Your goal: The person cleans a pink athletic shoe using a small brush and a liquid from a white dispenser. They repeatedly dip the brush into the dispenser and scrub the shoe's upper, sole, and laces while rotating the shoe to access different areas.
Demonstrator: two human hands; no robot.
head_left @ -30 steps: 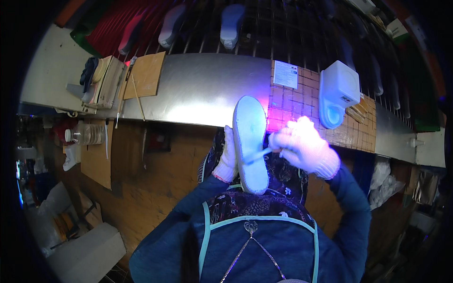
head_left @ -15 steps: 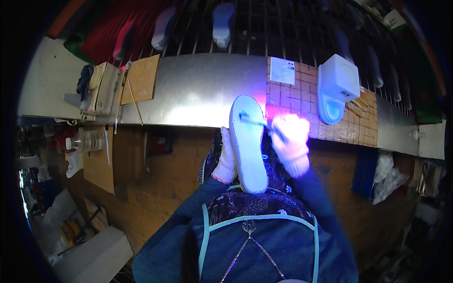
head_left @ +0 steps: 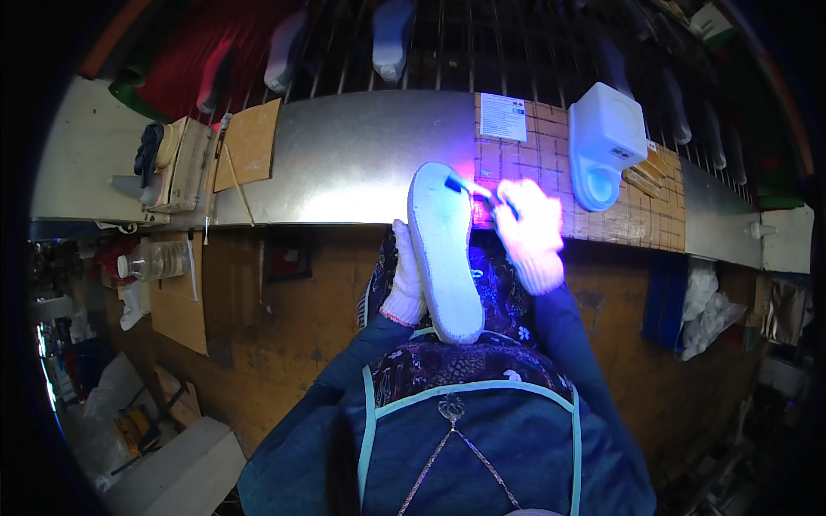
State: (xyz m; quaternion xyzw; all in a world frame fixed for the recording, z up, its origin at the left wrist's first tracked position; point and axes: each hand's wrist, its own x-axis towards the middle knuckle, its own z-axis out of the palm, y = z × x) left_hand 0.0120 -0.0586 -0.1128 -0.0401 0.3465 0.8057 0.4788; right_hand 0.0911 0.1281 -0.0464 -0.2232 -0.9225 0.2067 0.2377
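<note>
A long pale shoe sole [head_left: 446, 258] lies lengthwise over my lap, its upper end reaching the bench edge. My gloved left hand [head_left: 405, 279] grips it from the left side, the fingers partly hidden beneath it. In my gloved right hand [head_left: 527, 225] is a small brush [head_left: 469, 185], closed in the fingers. Its dark tip touches the sole's face near the upper right end. Bright violet light washes over the right hand, and its fingers look overexposed.
A metal bench [head_left: 361, 146] runs across in front of me. On its right stands a white dispenser with a round cup [head_left: 607, 142], on grid-marked cardboard [head_left: 551, 202]. At left lie a brown board [head_left: 248, 146] and a thin stick [head_left: 237, 185]. Beyond, several soles [head_left: 393, 39] rest on a rod conveyor.
The brush tip has moved toward the sole's upper right edge, and my right hand has shifted slightly up. The sole sits a little further left and higher in the picture.
</note>
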